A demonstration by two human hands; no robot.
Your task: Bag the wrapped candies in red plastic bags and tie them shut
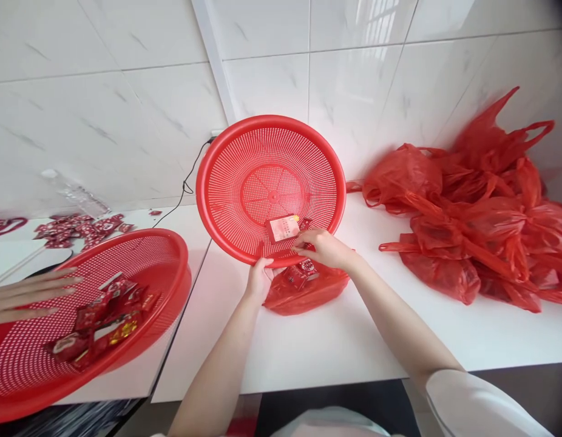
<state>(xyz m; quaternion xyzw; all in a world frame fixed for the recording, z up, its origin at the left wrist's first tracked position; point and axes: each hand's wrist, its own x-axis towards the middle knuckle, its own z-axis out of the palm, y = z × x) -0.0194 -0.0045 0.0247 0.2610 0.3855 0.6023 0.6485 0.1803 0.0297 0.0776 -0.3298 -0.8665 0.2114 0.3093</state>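
Note:
A round red perforated basket (270,124) is tilted with its inside facing me. In its lower part lie a pink-and-white packet (284,229) and a small red packet (305,224). Beneath its near rim, a red plastic bag (303,297) rests on the table with red wrapped packets (300,273) at its mouth. My left hand (260,281) is closed on the bag's edge against the basket rim. Over the rim on the right, my right hand (324,247) has its fingers curled together beside the packets; what they pinch is hidden.
At left, another person's hand (33,296) is over a second red basket (176,261) holding wrapped packets. Behind it lie a pile of red packets (81,229) and a clear bottle (76,193). Several filled red bags (472,224) crowd the right side. A black cable (185,187) runs along the wall.

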